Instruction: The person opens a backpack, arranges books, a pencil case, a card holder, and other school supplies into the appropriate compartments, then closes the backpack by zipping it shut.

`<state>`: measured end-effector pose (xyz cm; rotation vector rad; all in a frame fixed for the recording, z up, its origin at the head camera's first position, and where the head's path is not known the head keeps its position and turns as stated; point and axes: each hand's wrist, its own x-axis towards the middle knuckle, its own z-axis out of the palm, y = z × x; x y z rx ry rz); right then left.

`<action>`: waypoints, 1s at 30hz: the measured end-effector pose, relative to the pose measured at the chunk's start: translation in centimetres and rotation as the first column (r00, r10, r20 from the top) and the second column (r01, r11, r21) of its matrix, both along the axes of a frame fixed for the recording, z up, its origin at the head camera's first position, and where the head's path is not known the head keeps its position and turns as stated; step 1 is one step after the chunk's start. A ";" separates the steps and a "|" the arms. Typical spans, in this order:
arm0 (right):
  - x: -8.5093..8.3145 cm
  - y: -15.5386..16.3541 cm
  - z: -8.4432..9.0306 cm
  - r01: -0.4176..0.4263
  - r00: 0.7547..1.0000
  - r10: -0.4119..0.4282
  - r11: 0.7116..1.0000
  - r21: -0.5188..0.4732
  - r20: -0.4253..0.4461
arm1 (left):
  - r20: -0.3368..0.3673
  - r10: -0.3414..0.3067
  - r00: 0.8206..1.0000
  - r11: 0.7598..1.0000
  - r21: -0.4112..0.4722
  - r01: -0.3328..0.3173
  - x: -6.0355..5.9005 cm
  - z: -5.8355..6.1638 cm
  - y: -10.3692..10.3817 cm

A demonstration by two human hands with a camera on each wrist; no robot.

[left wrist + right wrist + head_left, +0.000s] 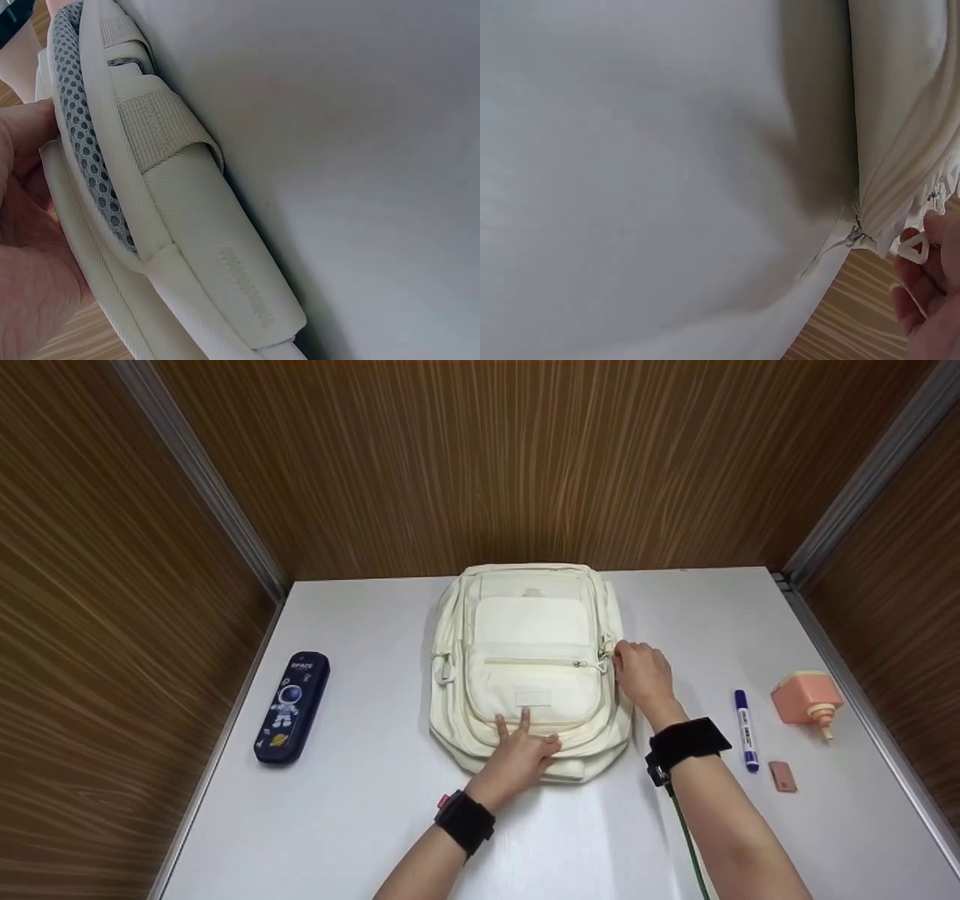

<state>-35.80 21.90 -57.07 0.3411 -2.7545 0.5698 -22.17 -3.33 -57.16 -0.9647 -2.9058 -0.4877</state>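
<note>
Nearest: left hand [521,754] lying on the near, bottom edge of the backpack [531,619], fingers straight and spread, pressing the fabric down rather than gripping. In the left wrist view, palm [26,247] against the padded mesh back and a strap of the bag, nothing held.

A little further and to the right: right hand [642,671] at the bag's right side, fingertips curled at the zipper pulls [604,654]. In the right wrist view, fingers [930,281] close around a small triangular pull [913,246]; probably pinched, though the contact itself partly hidden.

Backpack flat in the middle of the table [360,810], front up, long axis running away from the body, top toward the far wall. Zipper line going up the right side and around the top, so right hand the nearer one to it, left hand holding the base steady.

Well apart on the table: pencil case [292,707] to the left; marker [745,730], pink dispenser [806,699] and small eraser [782,776] to the right.
</note>
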 end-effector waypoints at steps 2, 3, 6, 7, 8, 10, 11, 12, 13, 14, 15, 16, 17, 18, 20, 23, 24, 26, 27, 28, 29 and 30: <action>0.2 0.0 0.1 0.004 0.999 -0.004 1.000 -0.022 0.033 | -0.001 0.001 1.000 1.000 -0.008 -0.001 0.0 0.0 0.0; 0.3 -0.1 0.1 0.006 0.998 -0.004 0.999 -0.039 0.055 | -0.003 0.001 1.000 1.000 -0.012 -0.001 0.0 0.0 0.0; 0.6 0.0 0.2 0.007 0.993 0.002 0.997 -0.078 0.116 | -0.010 0.001 1.000 1.000 -0.023 -0.001 0.1 -0.1 0.0; 0.7 0.0 0.2 0.007 0.991 0.005 0.996 -0.085 0.132 | -0.015 0.001 1.000 1.000 -0.024 -0.001 0.1 -0.1 0.0; 0.8 0.0 0.2 0.006 0.989 0.007 0.996 -0.090 0.145 | -0.019 0.000 1.000 1.000 -0.026 -0.001 0.1 -0.1 0.0; 0.9 0.1 0.1 0.009 0.986 0.007 0.996 -0.094 0.164 | -0.021 0.001 1.000 1.000 -0.026 -0.001 0.1 -0.1 0.0; 1.0 0.1 0.1 0.010 0.986 0.006 0.995 -0.095 0.167 | -0.021 0.000 1.000 1.000 -0.022 -0.001 0.1 -0.1 0.0; 1.0 0.1 0.0 0.013 0.985 0.004 0.995 -0.098 0.172 | -0.020 0.001 1.000 1.000 -0.021 -0.001 0.1 -0.1 0.0; 1.1 0.1 0.0 0.015 0.984 0.003 0.995 -0.100 0.176 | -0.018 0.003 1.000 1.000 -0.020 -0.003 0.1 -0.1 0.0; 1.1 0.1 0.0 0.016 0.984 0.002 0.995 -0.100 0.177 | -0.016 0.005 1.000 1.000 -0.021 -0.005 0.1 -0.1 0.0; 1.2 0.1 0.0 0.018 0.983 0.000 0.995 -0.101 0.182 | -0.015 0.007 1.000 1.000 -0.022 -0.007 0.1 -0.1 0.0; 1.3 0.1 0.0 0.020 0.983 -0.001 0.995 -0.102 0.185 | -0.014 0.007 1.000 1.000 -0.025 -0.008 0.2 -0.1 0.0; 1.3 0.1 0.0 0.023 0.982 -0.004 0.994 -0.103 0.187 | -0.013 0.009 1.000 1.000 -0.029 -0.009 0.1 -0.1 0.0; 1.4 0.1 0.0 0.023 0.982 -0.003 0.994 -0.105 0.191 | -0.010 0.011 1.000 0.999 -0.034 -0.011 0.1 -0.1 0.1; 1.6 0.0 0.0 0.023 0.982 -0.002 0.994 -0.110 0.191 | -0.008 0.013 1.000 0.999 -0.040 -0.013 0.2 -0.1 0.1; 2.0 0.0 -0.1 0.020 0.983 -0.001 0.994 -0.106 0.182 | -0.007 0.014 1.000 0.999 -0.038 -0.015 0.2 -0.1 0.1; 2.2 0.0 -0.1 0.018 0.984 0.001 0.994 -0.104 0.180 | -0.007 0.015 1.000 0.999 -0.037 -0.016 0.2 0.0 0.1; 2.5 0.0 0.0 0.016 0.985 0.000 0.995 -0.094 0.172 | -0.010 0.016 1.000 0.999 -0.033 -0.016 0.2 0.0 0.1; 2.7 -0.1 0.0 0.016 0.985 0.000 0.996 -0.092 0.174 | -0.013 0.016 1.000 0.999 -0.033 -0.016 0.2 -0.1 0.1; 2.8 -0.1 0.1 0.014 0.985 0.002 0.996 -0.090 0.173 | -0.013 0.016 1.000 0.999 -0.032 -0.016 0.2 -0.1 0.1; 3.1 -0.1 0.2 0.016 0.984 0.001 0.996 -0.092 0.178 | -0.009 0.015 1.000 0.999 -0.031 -0.015 0.2 -0.1 0.1; 3.3 -0.1 0.2 0.021 0.983 -0.003 0.995 -0.097 0.186 | -0.006 0.015 1.000 0.999 -0.029 -0.015 0.2 -0.1 0.1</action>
